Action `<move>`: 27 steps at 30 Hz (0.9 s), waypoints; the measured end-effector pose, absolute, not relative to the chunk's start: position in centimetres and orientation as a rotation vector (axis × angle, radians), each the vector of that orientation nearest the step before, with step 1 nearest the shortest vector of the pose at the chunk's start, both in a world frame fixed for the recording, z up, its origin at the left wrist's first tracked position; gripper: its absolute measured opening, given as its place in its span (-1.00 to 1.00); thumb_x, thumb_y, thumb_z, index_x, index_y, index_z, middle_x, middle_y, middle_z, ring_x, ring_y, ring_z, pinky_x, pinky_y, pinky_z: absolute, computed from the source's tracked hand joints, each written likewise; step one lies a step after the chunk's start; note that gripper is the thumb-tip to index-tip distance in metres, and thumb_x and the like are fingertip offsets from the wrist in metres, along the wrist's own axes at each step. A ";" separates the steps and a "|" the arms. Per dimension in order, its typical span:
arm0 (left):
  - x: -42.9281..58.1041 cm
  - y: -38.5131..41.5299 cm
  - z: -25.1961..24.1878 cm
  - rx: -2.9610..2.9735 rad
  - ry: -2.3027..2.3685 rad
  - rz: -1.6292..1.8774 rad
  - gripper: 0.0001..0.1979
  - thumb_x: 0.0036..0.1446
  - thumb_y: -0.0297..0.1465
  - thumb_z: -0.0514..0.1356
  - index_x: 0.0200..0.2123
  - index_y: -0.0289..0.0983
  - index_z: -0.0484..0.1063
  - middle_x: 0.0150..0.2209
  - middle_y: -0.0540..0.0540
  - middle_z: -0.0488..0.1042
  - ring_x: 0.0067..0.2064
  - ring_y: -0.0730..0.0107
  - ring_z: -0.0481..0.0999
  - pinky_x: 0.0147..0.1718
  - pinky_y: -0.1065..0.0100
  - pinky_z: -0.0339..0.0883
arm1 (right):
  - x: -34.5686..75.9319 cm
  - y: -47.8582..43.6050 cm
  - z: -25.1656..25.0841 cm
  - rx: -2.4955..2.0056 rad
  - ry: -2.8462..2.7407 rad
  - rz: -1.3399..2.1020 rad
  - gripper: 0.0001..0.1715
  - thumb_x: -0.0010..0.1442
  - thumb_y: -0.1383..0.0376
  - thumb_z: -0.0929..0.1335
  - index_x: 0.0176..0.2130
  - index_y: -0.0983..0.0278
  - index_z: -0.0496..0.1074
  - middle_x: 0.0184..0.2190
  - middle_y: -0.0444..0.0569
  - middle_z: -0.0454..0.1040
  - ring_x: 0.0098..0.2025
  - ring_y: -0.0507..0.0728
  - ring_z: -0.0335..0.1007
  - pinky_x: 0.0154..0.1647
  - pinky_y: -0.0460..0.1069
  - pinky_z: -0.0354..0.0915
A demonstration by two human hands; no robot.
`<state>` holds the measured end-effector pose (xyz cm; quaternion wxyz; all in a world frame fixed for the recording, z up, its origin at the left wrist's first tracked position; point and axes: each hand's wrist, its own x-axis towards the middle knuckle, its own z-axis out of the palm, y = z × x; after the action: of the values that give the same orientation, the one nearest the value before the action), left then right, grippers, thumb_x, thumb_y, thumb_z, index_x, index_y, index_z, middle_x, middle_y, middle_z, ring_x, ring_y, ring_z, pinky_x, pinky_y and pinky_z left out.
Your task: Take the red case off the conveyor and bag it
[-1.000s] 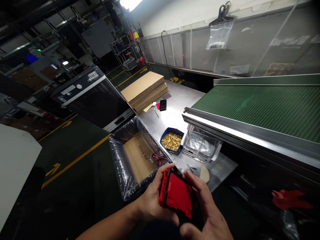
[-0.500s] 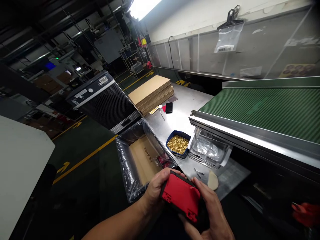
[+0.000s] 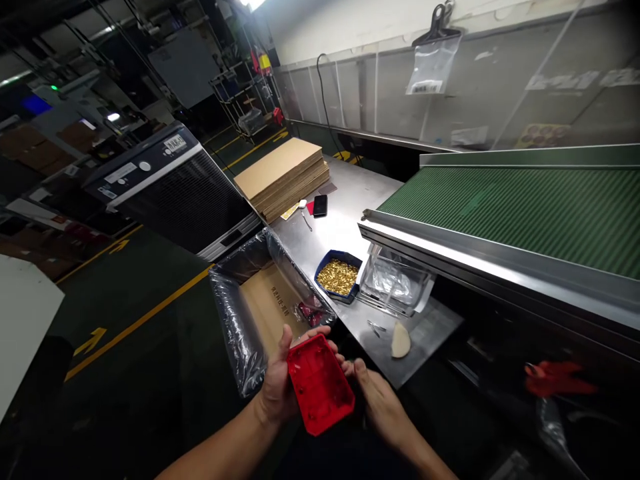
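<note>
Red shell (image 3: 320, 387) in the left hand (image 3: 279, 383), its hollow side turned up: the thumb lies along one edge, the other fingers curl beneath, their tips showing past the far rim. The right hand (image 3: 383, 403) is close by the opposite edge, thumb and forefinger near each other (whether they pinch anything cannot be told). Good handling here probably means supporting the shell from below and pressing lightly at the rim, since thin, apparently moulded walls may flex. The cavity is rectangular with clipped corners, smooth and glossy. Beyond the left fingers, glossy crinkled film lines a bin (image 3: 233, 327); beyond the right, a flat, cream pad (image 3: 401, 341) rests on the brushed-metal desk (image 3: 335, 230). Farther out, a blue tray (image 3: 345, 256) holds grainy, gold-coloured pieces (image 3: 339, 277); farthest, ahead of the left fingers, rises a squared cardboard stack (image 3: 283, 173).
</note>
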<state>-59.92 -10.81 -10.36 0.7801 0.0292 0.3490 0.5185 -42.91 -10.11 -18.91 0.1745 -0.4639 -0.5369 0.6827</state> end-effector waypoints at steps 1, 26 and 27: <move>-60.1 -10.9 -10.4 0.036 0.810 1.134 -0.34 0.24 0.08 0.07 0.06 -0.39 0.43 -0.15 -0.26 0.58 -0.11 0.02 0.58 0.04 0.02 0.37 | -42.8 -9.2 -20.8 -1.452 -1.623 1.812 -0.19 0.37 -0.10 -0.10 -0.11 0.31 0.44 -0.21 0.06 0.52 -0.20 0.12 0.49 -0.15 -0.02 0.38; -63.7 -11.8 -10.8 0.027 1.049 1.083 -0.24 0.20 0.21 -0.08 -0.07 -0.38 0.43 -0.22 -0.27 0.56 -0.23 0.11 0.60 -0.20 0.19 0.43 | -42.6 -2.3 -30.3 -1.888 -1.635 1.267 -0.53 0.13 0.12 0.27 -0.11 0.41 0.45 -0.30 0.12 0.53 -0.31 0.16 0.45 -0.23 0.04 0.33; -63.7 -11.7 -10.8 0.045 1.070 1.074 -0.24 0.20 0.21 -0.08 -0.07 -0.38 0.44 -0.22 -0.28 0.55 -0.24 0.13 0.59 -0.22 0.21 0.42 | -42.9 -2.4 -29.5 -1.826 -1.567 1.316 -0.51 0.13 0.10 0.27 -0.12 0.41 0.47 -0.34 0.10 0.53 -0.36 0.13 0.44 -0.28 0.01 0.34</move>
<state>-63.71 -11.66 -10.75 0.7261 0.0203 0.4851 0.4869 -42.93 -2.41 -29.48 0.1982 -0.6525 -0.5602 0.4702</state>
